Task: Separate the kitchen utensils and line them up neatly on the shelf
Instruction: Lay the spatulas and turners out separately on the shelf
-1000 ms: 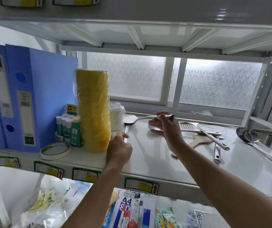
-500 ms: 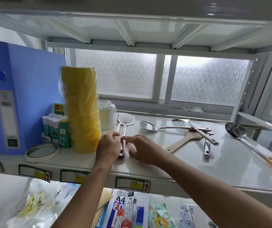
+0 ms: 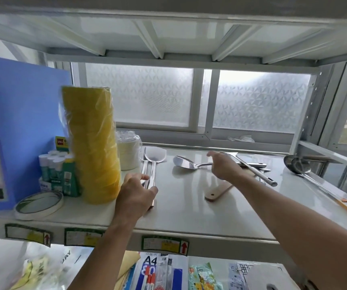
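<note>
Daylight enters through the frosted window at the far side. Glare covers the shelf. Frame edges bend; both hands are motion-blurred.

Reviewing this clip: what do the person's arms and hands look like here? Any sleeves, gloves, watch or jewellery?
Both arms are bare along all that shows, with no sleeve edge in view. The left hand and the right hand wear no gloves. No watch, bracelet or ring shows on either wrist or on the visible fingers. The right hand is slightly motion-blurred, so a thin ring there could be missed.
</note>
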A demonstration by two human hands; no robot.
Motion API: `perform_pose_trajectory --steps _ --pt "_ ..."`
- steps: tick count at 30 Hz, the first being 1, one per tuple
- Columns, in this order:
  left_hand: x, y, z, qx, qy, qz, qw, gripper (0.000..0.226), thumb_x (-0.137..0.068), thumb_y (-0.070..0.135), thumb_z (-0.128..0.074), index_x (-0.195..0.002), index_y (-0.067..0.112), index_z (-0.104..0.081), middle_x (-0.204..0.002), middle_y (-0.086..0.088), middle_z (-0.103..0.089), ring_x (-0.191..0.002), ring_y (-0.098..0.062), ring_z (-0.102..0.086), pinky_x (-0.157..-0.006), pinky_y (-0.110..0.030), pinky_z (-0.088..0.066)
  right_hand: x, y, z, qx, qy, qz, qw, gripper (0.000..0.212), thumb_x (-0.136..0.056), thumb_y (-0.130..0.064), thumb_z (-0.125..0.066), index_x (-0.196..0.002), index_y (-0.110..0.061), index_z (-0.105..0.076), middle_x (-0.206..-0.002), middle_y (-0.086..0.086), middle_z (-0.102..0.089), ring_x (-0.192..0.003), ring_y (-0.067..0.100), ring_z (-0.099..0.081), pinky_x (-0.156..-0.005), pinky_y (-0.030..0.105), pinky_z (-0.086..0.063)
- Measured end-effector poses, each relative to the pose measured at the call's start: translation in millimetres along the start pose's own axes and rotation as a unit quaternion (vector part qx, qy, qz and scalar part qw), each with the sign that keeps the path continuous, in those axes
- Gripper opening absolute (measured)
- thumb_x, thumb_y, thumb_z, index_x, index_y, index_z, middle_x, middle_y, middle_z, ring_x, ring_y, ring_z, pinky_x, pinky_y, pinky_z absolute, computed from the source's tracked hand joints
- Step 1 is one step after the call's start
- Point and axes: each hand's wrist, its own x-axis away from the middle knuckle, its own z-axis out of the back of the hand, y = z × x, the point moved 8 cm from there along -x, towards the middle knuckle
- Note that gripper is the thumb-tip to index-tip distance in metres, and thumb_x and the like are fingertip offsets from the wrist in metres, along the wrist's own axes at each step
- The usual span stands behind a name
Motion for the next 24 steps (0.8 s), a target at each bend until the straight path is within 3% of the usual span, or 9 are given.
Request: perform_pose_trajectory --steps 4,7,10,13,16,19,24 --pt "0 1 0 -0.003 -0.004 -0.003 1.000 0.041 -0.087 0.027 -0.073 -0.126 0.021 -0.065 -0.122 -0.002 -0.054 -0.091 -0.016 -0.058 -0.065 -0.023 -0.050 -9 28 -17 0.140 -0.010 0.016 0.990 0.045 -0.086 0.003 -0.039 -0.123 -0.011 -0.060 -0.124 0.015 -0.064 -0.121 0.036 -0.055 -0.101 0.041 -0.046" --pt "1 2 -2 0.001 -0.006 -0.010 1.000 0.039 -0.089 0.026 -0.072 -0.127 0.022 -0.064 -0.126 -0.002 -0.054 -0.093 -0.013 -0.055 -0.054 -0.010 -0.040 -11 26 -15 0.170 0.001 0.029 0.985 0.036 -0.093 0.000 -0.040 -0.117 -0.011 -0.064 -0.120 0.015 -0.059 -0.115 0.038 -0.056 -0.094 0.042 -0.048" --pt "1 1 -3 0.016 -0.007 -0.004 1.000 0.037 -0.089 0.025 -0.072 -0.125 0.022 -0.064 -0.123 0.000 -0.052 -0.092 -0.012 -0.055 -0.043 -0.007 -0.036 -15 22 -14 0.198 -0.001 0.041 0.979 0.027 -0.094 -0.001 -0.045 -0.111 -0.009 -0.065 -0.116 0.015 -0.057 -0.109 0.038 -0.062 -0.087 0.043 -0.052" --pt "0 -2 -4 0.043 -0.007 0.000 0.999 0.037 -0.088 0.025 -0.074 -0.124 0.022 -0.065 -0.119 -0.001 -0.052 -0.092 -0.018 -0.060 -0.052 -0.017 -0.049 -13 16 -10 0.185 0.028 0.056 0.981 0.024 -0.092 0.003 -0.047 -0.106 -0.010 -0.061 -0.110 0.014 -0.061 -0.100 0.038 -0.067 -0.078 0.044 -0.056" --pt "0 -3 -7 0.076 -0.012 0.021 0.997 0.037 -0.088 0.024 -0.074 -0.124 0.021 -0.065 -0.120 -0.002 -0.052 -0.093 -0.017 -0.058 -0.048 -0.015 -0.044 -7 1 8 0.152 0.079 0.090 0.981 0.020 -0.092 0.005 -0.045 -0.101 -0.010 -0.056 -0.098 0.013 -0.066 -0.088 0.038 -0.068 -0.063 0.039 -0.047" --pt "0 -7 -10 0.143 -0.019 0.058 0.988 0.034 -0.088 0.021 -0.073 -0.122 0.020 -0.066 -0.123 -0.005 -0.054 -0.089 -0.014 -0.055 -0.039 -0.011 -0.038 -4 -10 31 0.075 0.129 0.115 0.982 0.009 -0.102 -0.013 -0.044 -0.098 -0.014 -0.053 -0.095 0.010 -0.066 -0.082 0.039 -0.066 -0.062 0.041 -0.050" --pt "-1 -12 -16 0.215 -0.032 0.092 0.972 0.032 -0.087 0.019 -0.074 -0.118 0.020 -0.066 -0.120 -0.007 -0.056 -0.091 -0.021 -0.060 -0.045 -0.016 -0.041 9 -33 68 -0.008 0.168 0.155 0.973 0.014 -0.105 -0.029 -0.041 -0.096 -0.020 -0.046 -0.088 0.010 -0.069 -0.071 0.040 -0.064 -0.058 0.047 -0.053"
